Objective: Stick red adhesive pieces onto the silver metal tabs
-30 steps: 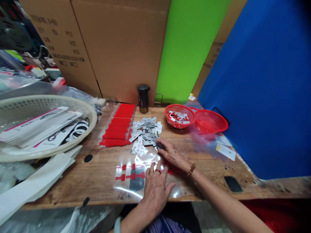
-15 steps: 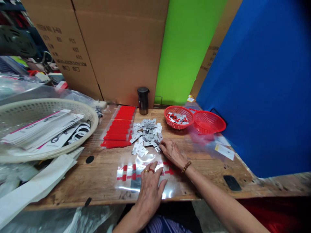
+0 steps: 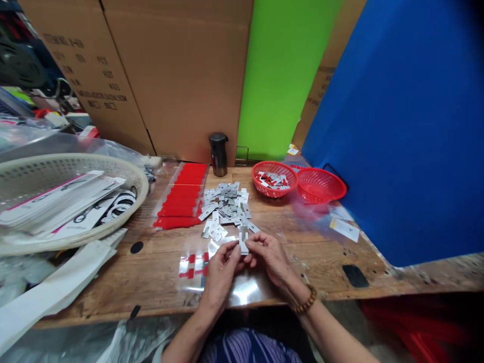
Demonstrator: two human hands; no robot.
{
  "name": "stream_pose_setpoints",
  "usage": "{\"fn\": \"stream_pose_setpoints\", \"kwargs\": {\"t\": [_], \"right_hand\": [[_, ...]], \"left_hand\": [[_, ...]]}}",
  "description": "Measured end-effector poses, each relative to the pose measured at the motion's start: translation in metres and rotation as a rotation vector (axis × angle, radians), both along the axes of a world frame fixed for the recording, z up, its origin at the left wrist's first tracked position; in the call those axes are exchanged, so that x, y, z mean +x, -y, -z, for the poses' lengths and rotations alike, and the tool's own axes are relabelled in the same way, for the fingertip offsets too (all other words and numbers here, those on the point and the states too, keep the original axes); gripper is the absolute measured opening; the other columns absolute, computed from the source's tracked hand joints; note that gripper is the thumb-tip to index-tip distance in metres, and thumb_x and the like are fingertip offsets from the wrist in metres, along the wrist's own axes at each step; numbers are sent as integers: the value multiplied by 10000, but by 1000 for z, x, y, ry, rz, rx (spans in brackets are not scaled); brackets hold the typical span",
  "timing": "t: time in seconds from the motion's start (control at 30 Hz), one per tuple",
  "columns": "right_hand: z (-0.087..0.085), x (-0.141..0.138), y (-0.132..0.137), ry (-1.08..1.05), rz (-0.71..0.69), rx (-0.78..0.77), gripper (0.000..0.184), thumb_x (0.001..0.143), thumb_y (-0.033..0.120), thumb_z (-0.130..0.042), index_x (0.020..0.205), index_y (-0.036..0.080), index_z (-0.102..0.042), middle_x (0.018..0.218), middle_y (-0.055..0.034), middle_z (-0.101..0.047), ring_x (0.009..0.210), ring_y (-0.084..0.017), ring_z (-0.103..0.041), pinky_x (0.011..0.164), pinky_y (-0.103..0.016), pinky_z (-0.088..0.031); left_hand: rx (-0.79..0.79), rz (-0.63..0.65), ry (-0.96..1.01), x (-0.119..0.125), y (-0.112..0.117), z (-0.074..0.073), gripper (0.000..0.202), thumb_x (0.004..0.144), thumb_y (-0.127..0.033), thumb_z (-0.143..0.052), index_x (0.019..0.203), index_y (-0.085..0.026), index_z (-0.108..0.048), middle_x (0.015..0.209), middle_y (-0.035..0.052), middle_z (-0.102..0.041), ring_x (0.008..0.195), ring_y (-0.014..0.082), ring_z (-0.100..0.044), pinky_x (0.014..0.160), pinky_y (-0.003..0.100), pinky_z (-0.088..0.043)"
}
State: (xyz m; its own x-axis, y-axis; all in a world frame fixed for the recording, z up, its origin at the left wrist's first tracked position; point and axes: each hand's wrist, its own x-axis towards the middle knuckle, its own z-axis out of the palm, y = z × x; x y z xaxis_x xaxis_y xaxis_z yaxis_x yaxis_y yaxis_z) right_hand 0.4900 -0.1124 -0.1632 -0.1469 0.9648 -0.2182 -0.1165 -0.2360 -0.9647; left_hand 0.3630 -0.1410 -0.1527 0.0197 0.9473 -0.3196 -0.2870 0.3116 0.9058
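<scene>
My left hand [image 3: 220, 269] and my right hand [image 3: 269, 254] meet over the table's near edge, both pinching one small silver metal piece [image 3: 243, 239] between their fingertips. Under them lies a clear plastic bag [image 3: 212, 272] with red markings. A heap of similar silver metal pieces [image 3: 226, 205] lies just beyond my hands. To its left a stack of clear bags with red strips [image 3: 184, 196] rests on the wood.
Two red baskets stand at the back right, one [image 3: 274, 179] holding metal pieces, the other [image 3: 321, 185] empty. A black cup [image 3: 218, 154] stands by the cardboard boxes. A large cream basket [image 3: 71, 201] with packaged items fills the left. A blue panel [image 3: 408, 126] walls the right.
My right hand drew back from the heap with a metal piece. My left hand lifted off the clear bag and joined it, both now pinching the piece.
</scene>
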Motion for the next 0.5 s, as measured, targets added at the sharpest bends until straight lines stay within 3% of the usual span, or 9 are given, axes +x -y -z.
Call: {"fn": "stream_pose_setpoints", "kwargs": {"t": [0.07, 0.13, 0.3, 0.4, 0.5], "right_hand": [[0, -3, 13, -146, -13, -87, 294, 679, 394, -671, 749, 146, -531, 491, 2, -615, 399, -95, -555, 389, -162, -406], [1, -2, 21, -137, -42, -103, 302, 674, 405, -677, 730, 146, -531, 490, 4, -614, 379, -86, -537, 371, -156, -384], [3, 19, 30, -14, 34, 18, 255, 674, 331, -697, 830, 154, -600, 599, 38, -573, 453, -49, -487, 413, -152, -355], [5, 33, 36, -140, -64, 28, 346, 690, 270, -697, 1009, 190, -589, 658, 45, -558, 532, -55, -496, 496, -167, -383], [8, 40, 45, -258, -146, -3, 290, 697, 252, -696, 964, 199, -597, 691, 40, -572, 575, -63, -516, 553, -179, -408]], "left_hand": [[-10, 10, 72, 2, 1, -1, 327, 709, -387, -653, 898, -124, -606, 706, 10, -631, 601, 94, -593, 634, 220, -487], [-41, 29, 102, 2, 4, -3, 290, 677, -372, -686, 788, -114, -615, 614, -12, -601, 540, 75, -565, 588, 194, -475], [-188, 156, 104, -3, 10, -12, 302, 637, -361, -721, 751, -101, -618, 696, 53, -658, 629, 132, -640, 615, 229, -517], [-238, 285, 102, -5, 16, -17, 271, 680, -343, -692, 764, -98, -616, 721, 71, -668, 583, 122, -641, 551, 204, -514], [-283, 409, 173, -5, 22, -18, 244, 707, -322, -675, 765, -91, -618, 686, 72, -663, 499, 92, -607, 471, 169, -485]]}}
